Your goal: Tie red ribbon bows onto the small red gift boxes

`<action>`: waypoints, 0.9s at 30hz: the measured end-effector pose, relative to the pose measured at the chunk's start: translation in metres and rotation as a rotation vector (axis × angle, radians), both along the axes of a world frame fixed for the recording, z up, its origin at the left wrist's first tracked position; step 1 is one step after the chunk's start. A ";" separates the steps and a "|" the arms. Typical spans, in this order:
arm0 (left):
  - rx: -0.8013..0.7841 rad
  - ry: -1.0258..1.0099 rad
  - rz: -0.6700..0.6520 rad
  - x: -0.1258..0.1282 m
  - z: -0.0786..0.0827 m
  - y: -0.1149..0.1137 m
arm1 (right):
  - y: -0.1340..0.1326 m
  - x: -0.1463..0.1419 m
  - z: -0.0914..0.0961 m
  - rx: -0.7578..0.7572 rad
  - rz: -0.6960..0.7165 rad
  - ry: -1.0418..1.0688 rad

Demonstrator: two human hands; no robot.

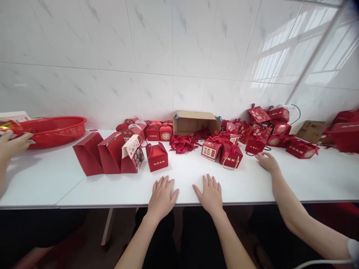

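Left hand and right hand spread flat on white table, fingers splayed, holding nothing, red gift box just beyond, co-worker's hand far left partly cut off

red gift boxes, red basket, brown carton, white table.

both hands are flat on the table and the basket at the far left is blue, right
Not quite: the head view shows the far-left basket is red, not blue. Left hand and right hand do lie flat on the table.
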State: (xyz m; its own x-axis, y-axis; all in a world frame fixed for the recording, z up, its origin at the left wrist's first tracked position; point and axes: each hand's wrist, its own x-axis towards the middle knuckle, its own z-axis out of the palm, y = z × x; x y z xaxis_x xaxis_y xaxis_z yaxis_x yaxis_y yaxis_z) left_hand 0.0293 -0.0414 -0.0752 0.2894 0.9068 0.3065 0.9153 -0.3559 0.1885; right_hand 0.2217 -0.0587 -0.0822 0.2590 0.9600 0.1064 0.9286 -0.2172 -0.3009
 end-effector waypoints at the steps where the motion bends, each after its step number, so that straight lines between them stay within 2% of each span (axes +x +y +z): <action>1: -0.015 0.020 0.011 0.001 0.001 0.000 | 0.000 0.000 0.001 -0.001 -0.001 -0.006; 10: -0.230 0.122 0.043 0.007 0.007 0.003 | -0.005 0.002 0.003 -0.004 0.003 0.006; 23: -0.261 0.079 0.055 0.009 0.010 0.009 | -0.004 0.004 0.003 -0.038 -0.004 0.026; 27: -0.230 0.027 0.168 0.015 0.010 0.008 | -0.004 0.004 0.004 -0.059 -0.009 0.027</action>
State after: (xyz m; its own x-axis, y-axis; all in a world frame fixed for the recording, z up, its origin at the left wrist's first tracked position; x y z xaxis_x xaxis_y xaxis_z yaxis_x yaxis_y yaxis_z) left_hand 0.0447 -0.0329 -0.0653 0.1343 0.9876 0.0812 0.9637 -0.1492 0.2215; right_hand 0.2261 -0.0631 -0.0784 0.2695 0.9620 0.0429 0.9182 -0.2433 -0.3125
